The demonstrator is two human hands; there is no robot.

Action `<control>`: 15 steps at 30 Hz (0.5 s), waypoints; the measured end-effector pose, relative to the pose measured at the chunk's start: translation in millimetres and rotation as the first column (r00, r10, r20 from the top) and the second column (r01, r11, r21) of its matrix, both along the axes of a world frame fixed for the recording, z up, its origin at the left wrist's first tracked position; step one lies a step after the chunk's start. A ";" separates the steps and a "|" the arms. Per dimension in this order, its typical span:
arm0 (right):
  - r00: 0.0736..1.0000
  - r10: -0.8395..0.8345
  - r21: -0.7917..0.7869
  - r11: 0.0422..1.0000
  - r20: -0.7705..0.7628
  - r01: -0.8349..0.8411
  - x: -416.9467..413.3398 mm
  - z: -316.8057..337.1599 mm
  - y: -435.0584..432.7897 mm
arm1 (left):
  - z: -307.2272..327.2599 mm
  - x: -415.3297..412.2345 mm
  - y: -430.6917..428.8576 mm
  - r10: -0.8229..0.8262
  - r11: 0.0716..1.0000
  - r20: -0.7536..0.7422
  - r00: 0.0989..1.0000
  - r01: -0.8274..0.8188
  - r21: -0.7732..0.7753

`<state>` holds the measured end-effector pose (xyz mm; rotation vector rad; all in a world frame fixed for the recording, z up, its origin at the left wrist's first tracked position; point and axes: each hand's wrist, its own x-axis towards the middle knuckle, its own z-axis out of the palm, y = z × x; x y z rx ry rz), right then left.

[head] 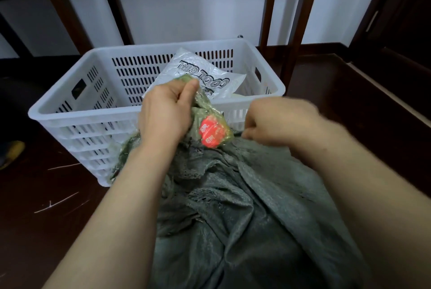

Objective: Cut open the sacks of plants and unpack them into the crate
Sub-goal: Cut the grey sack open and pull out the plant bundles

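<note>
Early in the unpacking, to judge by how little lies in the crate.

Under and between both forearms: grey-green woven sack [245,207], rumpled, mouth already open right below the hands, so cutting of this one looks done; contents left inside hidden. Just beyond the hands: white slatted crate [70,111], holding so far a white printed bag [203,74] past the left knuckles and something pale behind it, unclear. Between the hands: plastic-wrapped plant packet [210,130] with a red label, partly out of the sack, not yet over the crate. Left hand [163,113] clenched round the packet's top. Right hand [279,123] curled at the sack's edge, too blurred to tell whether pinching it.
</note>
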<state>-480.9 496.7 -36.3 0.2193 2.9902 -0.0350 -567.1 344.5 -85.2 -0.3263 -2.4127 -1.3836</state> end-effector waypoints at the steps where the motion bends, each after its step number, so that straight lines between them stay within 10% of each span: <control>1: 0.999 -0.024 -0.025 0.999 -0.027 0.024 -1.1 10.2 4.6 | -1.2 2.5 1.7 -0.009 1.000 0.003 1.000 0.009 -0.017; 7: 0.953 -0.260 -0.408 0.896 -0.157 0.177 -9.6 21.7 37.8 | -8.7 5.1 2.1 -0.143 0.986 0.089 0.986 0.135 0.093; 11: 0.900 -0.380 -0.959 0.097 0.212 0.267 -21.6 -29.0 24.6 | -3.1 11.1 13.8 -0.280 0.931 0.133 0.951 0.235 0.278; 15: 0.922 -0.167 -0.928 -0.197 0.349 0.316 -24.5 -48.9 19.0 | 5.4 18.8 15.1 -0.399 0.880 0.224 0.889 0.302 0.367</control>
